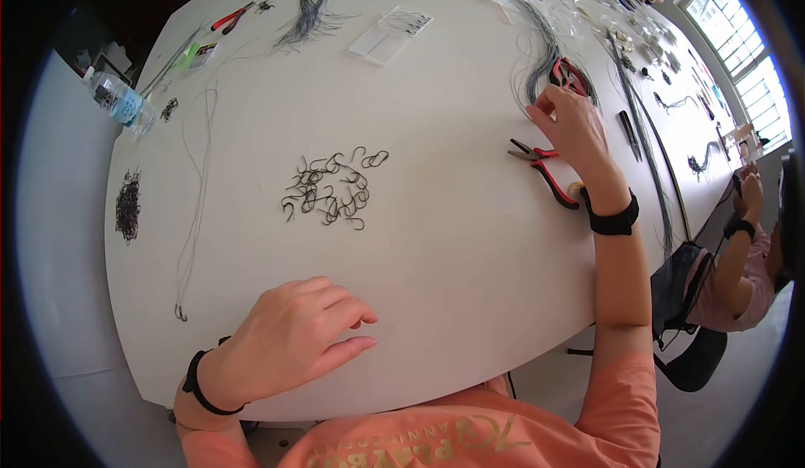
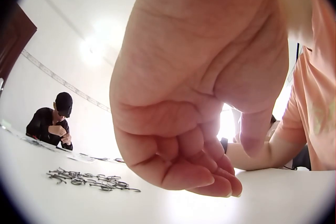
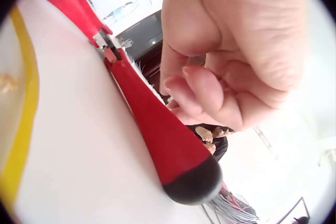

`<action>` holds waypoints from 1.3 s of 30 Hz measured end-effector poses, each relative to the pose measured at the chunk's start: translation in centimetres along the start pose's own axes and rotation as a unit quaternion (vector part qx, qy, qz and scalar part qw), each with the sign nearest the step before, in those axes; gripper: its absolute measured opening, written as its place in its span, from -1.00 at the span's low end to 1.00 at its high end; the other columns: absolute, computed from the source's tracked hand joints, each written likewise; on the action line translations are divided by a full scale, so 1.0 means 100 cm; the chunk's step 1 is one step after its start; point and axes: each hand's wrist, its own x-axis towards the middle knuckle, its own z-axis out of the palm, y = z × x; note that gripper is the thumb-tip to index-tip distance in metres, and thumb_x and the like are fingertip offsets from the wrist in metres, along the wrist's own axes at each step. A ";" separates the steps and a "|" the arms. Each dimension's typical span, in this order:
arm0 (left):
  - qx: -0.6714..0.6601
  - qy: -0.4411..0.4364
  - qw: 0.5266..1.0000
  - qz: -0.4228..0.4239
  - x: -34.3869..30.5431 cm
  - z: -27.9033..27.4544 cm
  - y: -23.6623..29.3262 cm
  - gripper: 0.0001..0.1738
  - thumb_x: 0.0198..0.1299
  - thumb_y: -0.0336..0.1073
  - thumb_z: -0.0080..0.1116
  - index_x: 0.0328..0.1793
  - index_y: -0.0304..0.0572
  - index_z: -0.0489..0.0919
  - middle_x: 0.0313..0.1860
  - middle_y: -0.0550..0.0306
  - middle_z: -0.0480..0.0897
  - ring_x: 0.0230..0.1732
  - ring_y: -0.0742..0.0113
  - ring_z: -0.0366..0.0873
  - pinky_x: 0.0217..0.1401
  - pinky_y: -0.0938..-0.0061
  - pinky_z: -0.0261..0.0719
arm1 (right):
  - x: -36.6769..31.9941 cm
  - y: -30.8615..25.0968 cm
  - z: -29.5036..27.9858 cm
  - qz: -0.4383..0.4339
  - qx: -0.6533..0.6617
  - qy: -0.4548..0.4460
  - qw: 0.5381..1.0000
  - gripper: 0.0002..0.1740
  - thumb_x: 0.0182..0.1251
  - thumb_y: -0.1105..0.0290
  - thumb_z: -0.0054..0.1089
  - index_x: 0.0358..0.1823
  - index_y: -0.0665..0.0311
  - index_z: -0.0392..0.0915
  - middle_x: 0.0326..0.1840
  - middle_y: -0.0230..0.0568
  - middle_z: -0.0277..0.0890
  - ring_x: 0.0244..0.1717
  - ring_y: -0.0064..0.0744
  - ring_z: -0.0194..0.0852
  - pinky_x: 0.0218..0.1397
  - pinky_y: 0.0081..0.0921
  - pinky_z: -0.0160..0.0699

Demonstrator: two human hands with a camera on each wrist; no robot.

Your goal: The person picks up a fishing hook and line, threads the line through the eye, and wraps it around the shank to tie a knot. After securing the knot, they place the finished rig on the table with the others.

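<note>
My left hand (image 1: 293,330) hovers near the front of the white table (image 1: 436,300), fingers loosely bent, nothing between them. Beyond it lies a loose pile of dark fishhooks (image 1: 331,187), also visible past the left hand (image 2: 194,92) as hooks (image 2: 92,179) in the left wrist view. My right hand (image 1: 577,132) is over the right side, its fingers curled inward without any visible thing. Red-handled pliers (image 1: 560,189) lie with jaws apart beside that wrist; their handle (image 3: 157,124) fills the right wrist view. Just past the fingertips are more red-handled pliers (image 1: 572,74) and a bundle of grey lines (image 1: 543,40).
At left lie a dense heap of small dark pieces (image 1: 127,208), a long looped line (image 1: 201,166) and a water bottle (image 1: 122,99). A clear plastic box (image 1: 377,47) and another line bundle (image 1: 310,19) lie farther back. Another person (image 1: 746,275) sits at right.
</note>
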 end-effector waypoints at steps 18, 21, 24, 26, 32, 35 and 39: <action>-0.057 0.036 0.997 -0.030 0.006 0.001 0.006 -0.79 0.23 -0.32 0.39 -0.05 -0.19 0.70 -0.30 0.15 0.69 -0.24 0.25 0.66 -0.23 0.40 0.58 | -0.031 -0.055 -0.047 -0.041 0.179 0.066 0.981 -0.89 0.24 0.54 0.26 -0.27 0.31 0.49 -0.41 -0.14 0.61 -0.40 -0.25 0.68 -0.29 -0.38 0.60; -0.173 0.059 0.978 -0.101 0.009 -0.003 0.012 -0.82 0.34 -0.35 0.31 0.02 -0.21 0.69 -0.22 0.15 0.73 -0.19 0.35 0.69 -0.20 0.49 0.59 | -0.072 -0.104 -0.070 -0.239 0.211 -0.048 0.946 -0.86 0.20 0.55 0.29 -0.31 0.31 0.46 -0.43 -0.23 0.49 -0.45 -0.29 0.60 -0.42 -0.41 0.55; -0.312 0.045 0.943 -0.103 0.012 -0.004 0.014 -0.85 0.42 -0.38 0.23 0.04 -0.24 0.68 -0.15 0.17 0.75 -0.13 0.41 0.70 -0.18 0.54 0.60 | -0.108 -0.127 -0.074 -0.419 0.249 -0.161 0.858 -0.82 0.10 0.53 0.25 -0.31 0.29 0.42 -0.44 -0.30 0.32 -0.50 -0.37 0.48 -0.48 -0.44 0.52; -0.423 -0.034 0.894 -0.142 0.017 -0.004 0.021 -0.85 0.42 -0.43 0.22 0.04 -0.27 0.68 -0.13 0.16 0.76 -0.08 0.43 0.71 -0.18 0.54 0.62 | -0.123 -0.133 -0.073 -0.459 0.265 -0.179 0.829 -0.81 0.08 0.51 0.22 -0.30 0.30 0.40 -0.44 -0.31 0.28 -0.51 -0.39 0.45 -0.48 -0.46 0.52; -0.496 0.021 0.860 -0.115 0.003 -0.008 0.030 -0.90 0.31 -0.46 0.35 -0.09 -0.28 0.68 -0.22 0.05 0.76 -0.23 0.41 0.70 -0.26 0.59 0.57 | -0.134 -0.126 -0.078 -0.497 0.271 -0.320 0.760 -0.79 0.06 0.46 0.23 -0.31 0.33 0.40 -0.41 -0.26 0.37 -0.47 -0.38 0.55 -0.51 -0.45 0.54; -0.420 0.193 0.886 -0.019 -0.019 -0.024 0.026 -0.90 0.30 -0.45 0.39 -0.11 -0.27 0.70 -0.24 0.17 0.76 -0.26 0.52 0.67 -0.31 0.61 0.51 | -0.129 -0.120 -0.089 -0.455 0.254 -0.463 0.717 -0.87 0.22 0.43 0.20 -0.29 0.29 0.45 -0.36 -0.24 0.53 -0.45 -0.31 0.64 -0.52 -0.45 0.55; -0.423 0.313 0.849 -0.051 -0.032 -0.030 0.016 -0.91 0.32 -0.44 0.36 -0.15 -0.31 0.68 -0.26 0.11 0.75 -0.27 0.45 0.70 -0.31 0.61 0.53 | -0.123 -0.115 -0.099 -0.413 0.073 -0.538 0.731 -0.88 0.27 0.36 0.18 -0.28 0.24 0.51 -0.56 -0.34 0.53 -0.53 -0.24 0.66 -0.53 -0.37 0.58</action>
